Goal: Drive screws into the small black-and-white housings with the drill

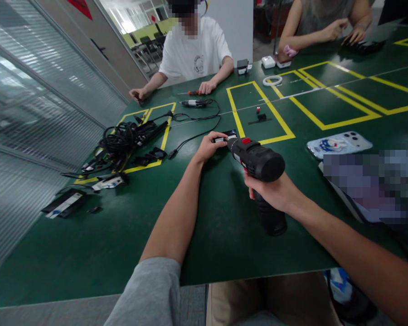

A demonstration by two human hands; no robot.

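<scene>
My right hand (270,190) is wrapped round the grip of a black cordless drill (258,158) with red switches. The drill points away from me, its chuck close to the fingers of my left hand (211,147). Those fingers pinch a small dark part with a light label (221,138), pressed against the green table. Most of that part is hidden by my fingers and the drill's nose, so I cannot tell whether the bit touches it. Just beyond lie a small black piece and a thin dark strip (260,119) inside a yellow taped rectangle.
A heap of black cables (122,142) lies at the left, near a black adapter box (65,202). Across the table a person in white rests a hand by a red-handled screwdriver (194,93); a corded pen-like tool (193,103) lies nearer. At the right is a phone (340,144).
</scene>
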